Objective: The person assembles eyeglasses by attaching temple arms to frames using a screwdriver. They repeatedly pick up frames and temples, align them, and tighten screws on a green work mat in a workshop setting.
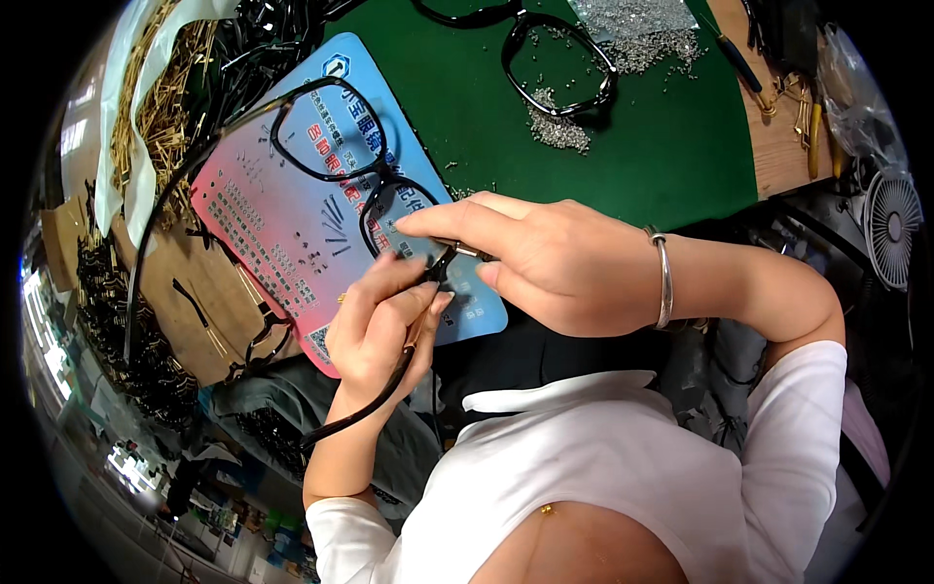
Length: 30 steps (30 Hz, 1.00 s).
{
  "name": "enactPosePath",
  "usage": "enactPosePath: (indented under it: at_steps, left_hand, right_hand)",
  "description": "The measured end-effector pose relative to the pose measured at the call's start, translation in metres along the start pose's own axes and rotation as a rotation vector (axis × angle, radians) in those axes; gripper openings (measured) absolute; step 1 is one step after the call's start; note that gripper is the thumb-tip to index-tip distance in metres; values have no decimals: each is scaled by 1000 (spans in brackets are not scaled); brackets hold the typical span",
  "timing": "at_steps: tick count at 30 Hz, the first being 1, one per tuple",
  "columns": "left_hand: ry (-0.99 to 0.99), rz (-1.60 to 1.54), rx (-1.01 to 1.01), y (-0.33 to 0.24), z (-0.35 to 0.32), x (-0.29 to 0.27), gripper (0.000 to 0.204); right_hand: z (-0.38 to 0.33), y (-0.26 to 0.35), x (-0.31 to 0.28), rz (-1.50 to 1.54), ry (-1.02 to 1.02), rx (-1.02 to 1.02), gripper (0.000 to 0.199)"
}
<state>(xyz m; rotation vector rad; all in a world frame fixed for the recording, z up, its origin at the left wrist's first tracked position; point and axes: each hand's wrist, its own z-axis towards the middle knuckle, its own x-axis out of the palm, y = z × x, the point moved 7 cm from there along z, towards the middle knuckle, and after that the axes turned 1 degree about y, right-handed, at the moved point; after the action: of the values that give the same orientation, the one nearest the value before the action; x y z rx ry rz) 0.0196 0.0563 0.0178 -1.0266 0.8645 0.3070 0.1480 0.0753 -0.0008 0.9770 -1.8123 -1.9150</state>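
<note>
Black-rimmed eyeglasses are held over a printed pink-and-blue mat, one temple swung out to the left and the other running down past my left wrist. My left hand is closed in a pinch around the hinge corner of the glasses. From the right, my right hand meets the same corner, index finger stretched over it and thumb below. Between that finger and thumb sits a slim dark and silver tool, like a small screwdriver, its far end hidden in my palm.
A second black eyeglass frame lies on the green mat beside piles of tiny silver parts. Another screwdriver rests at the right. Gold metal strips and black temples heap up at left; a fan stands far right.
</note>
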Motion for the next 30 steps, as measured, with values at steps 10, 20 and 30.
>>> enactPosePath:
  at_steps: [10,20,30]
  left_hand:
    - [-31,-147,196,-2,-8,3,24]
    - [-59,-166,270,-2,-18,4,23]
    - [-27,-187,233,-2,-12,5,21]
  right_hand:
    - [2,-4,1,39,106,179,42]
    - [4,-7,2,130,187,247,57]
    - [3,-7,0,118,133,221,56]
